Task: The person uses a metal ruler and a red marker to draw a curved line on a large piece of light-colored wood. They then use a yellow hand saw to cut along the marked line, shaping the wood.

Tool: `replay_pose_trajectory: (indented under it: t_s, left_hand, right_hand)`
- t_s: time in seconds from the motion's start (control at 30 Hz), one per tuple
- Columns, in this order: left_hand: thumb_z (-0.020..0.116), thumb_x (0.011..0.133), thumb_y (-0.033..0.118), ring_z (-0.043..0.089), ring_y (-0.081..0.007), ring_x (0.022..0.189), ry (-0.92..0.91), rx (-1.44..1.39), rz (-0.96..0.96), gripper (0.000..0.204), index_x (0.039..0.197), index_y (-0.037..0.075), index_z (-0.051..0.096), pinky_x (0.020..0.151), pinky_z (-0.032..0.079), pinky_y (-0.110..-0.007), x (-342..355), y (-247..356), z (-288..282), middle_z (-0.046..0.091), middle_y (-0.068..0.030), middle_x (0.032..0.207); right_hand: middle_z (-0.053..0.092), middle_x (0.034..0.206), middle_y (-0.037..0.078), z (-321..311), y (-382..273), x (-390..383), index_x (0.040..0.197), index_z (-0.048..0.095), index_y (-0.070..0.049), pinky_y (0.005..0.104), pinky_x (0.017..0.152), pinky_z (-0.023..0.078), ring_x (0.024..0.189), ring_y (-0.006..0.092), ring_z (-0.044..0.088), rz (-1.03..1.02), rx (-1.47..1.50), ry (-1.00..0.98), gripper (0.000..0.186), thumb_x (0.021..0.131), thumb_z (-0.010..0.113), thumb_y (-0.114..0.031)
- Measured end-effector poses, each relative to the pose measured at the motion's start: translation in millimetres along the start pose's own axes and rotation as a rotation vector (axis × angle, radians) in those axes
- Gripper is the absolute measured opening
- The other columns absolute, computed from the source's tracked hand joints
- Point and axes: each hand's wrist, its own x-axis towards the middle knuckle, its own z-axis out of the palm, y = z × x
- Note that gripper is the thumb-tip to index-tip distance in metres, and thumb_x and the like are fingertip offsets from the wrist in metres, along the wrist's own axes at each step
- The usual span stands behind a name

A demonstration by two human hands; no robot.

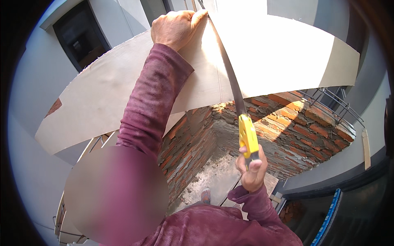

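A handsaw [248, 130] with a yellow handle and a long dark blade lies across a pale curved board [123, 78]. My right hand [253, 170], below the board's near edge, is wrapped round the handle. The blade slants up and left over the board, its tip reaching past the far edge. Just left of the tip, my left hand [174, 28] is closed at that far edge, thumb pointing toward the blade. Its fingertips are hidden, but it appears to grip the board. A faint line runs on the surface left of the blade. Bright sun washes out the board's right half.
Rough brick walls [184, 143] meet in a corner below the board. Bent steel bars [332, 104] stick out at right. A wooden strip [366, 149] and a blue-edged strip [327, 217] are lower right. A dark window [80, 35] is upper left. My foot [206, 195] shows below.
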Motion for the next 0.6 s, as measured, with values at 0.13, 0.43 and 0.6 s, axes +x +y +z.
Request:
replay_pose_trajectory:
  t_s: [0.13,0.43,0.6]
  left_hand:
    - [0.048,0.093,0.067,0.068,-0.0153,0.054,0.041,-0.044,0.017,0.055,0.096,0.022,0.08,0.051,0.054,-0.03,8,7,-3,0.074,-0.0006,0.07]
    - [0.049,0.092,0.069,0.069,-0.0168,0.058,0.046,-0.021,0.0,0.057,0.096,0.022,0.08,0.053,0.055,-0.031,6,2,-1,0.074,-0.0017,0.072]
    - [0.047,0.093,0.068,0.069,-0.0182,0.058,0.0,-0.04,-0.03,0.057,0.094,0.022,0.08,0.053,0.053,-0.03,7,-4,-1,0.074,-0.0017,0.073]
  right_hand:
    - [0.042,0.056,-0.002,27,-9,93,0.108,0.054,0.0,0.0256,0.044,0.032,0.046,0.0074,0.04,-0.202,0.0,-0.055,0.063,0.102,0.034,-0.059]
    - [0.045,0.053,-0.001,6,8,34,0.106,0.056,0.002,0.0252,0.044,0.033,0.045,0.0074,0.043,-0.126,-0.072,-0.014,0.071,0.099,0.032,-0.064]
    - [0.044,0.054,-0.002,13,2,48,0.107,0.056,0.001,0.0263,0.046,0.035,0.047,0.0089,0.044,-0.122,-0.056,-0.03,0.067,0.1,0.036,-0.062]
